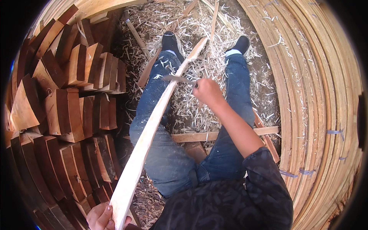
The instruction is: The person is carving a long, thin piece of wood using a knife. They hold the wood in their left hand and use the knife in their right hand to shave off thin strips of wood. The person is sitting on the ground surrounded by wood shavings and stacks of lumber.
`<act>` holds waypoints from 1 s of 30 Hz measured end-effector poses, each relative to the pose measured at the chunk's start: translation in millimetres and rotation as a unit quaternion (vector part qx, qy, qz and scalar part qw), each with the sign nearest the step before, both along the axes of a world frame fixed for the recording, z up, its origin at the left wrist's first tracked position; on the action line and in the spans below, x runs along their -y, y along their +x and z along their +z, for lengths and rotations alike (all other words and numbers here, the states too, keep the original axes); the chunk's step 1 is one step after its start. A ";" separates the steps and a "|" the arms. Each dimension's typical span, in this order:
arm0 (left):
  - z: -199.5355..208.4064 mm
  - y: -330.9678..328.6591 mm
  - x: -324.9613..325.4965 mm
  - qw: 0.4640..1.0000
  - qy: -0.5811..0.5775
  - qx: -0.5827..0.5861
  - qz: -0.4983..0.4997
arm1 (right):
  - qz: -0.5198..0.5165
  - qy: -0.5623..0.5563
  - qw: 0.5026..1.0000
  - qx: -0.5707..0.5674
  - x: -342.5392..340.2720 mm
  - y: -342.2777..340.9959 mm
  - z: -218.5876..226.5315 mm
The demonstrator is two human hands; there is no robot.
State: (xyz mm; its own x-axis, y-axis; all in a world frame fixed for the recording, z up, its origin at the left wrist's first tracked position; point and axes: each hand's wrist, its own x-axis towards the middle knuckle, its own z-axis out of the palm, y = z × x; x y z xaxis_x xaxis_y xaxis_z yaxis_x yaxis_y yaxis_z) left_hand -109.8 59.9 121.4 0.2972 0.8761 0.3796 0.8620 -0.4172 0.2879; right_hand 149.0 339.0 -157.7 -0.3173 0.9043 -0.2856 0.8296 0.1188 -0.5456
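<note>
A long pale strip of wood [147, 132] slants from the lower left up between my legs, its far end rough and splintery. My left hand [100, 217] grips its near end at the bottom edge of the view, thumb on top. My right hand [208, 91] is closed round the dark handle of a knife [179, 79]. The blade lies across the far part of the strip, pointing left; whether it is cutting in cannot be made out. Part of the strip rests over my left thigh.
Stacked wooden blocks [61, 111] rise close on my left. Bundles of long boards [303, 96], bound with plastic ties, curve along my right. Curly shavings [191, 97] cover the ground round my feet. A narrow plank [207, 137] lies crosswise under my legs, and loose sticks [136, 36] lie farther off.
</note>
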 end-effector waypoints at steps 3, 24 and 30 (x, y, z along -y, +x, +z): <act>7.9 -4.7 -8.8 0.998 -0.017 0.025 -0.054 | -0.090 0.007 0.994 0.059 -32.2 29.5 -46.2; -9.0 -19.7 -4.0 0.993 0.006 0.052 0.110 | -0.098 0.005 0.995 0.013 -28.3 -4.4 -30.9; -9.9 -15.6 -6.6 0.993 0.010 0.084 0.088 | -0.019 0.010 1.000 -0.015 -2.3 -10.6 15.3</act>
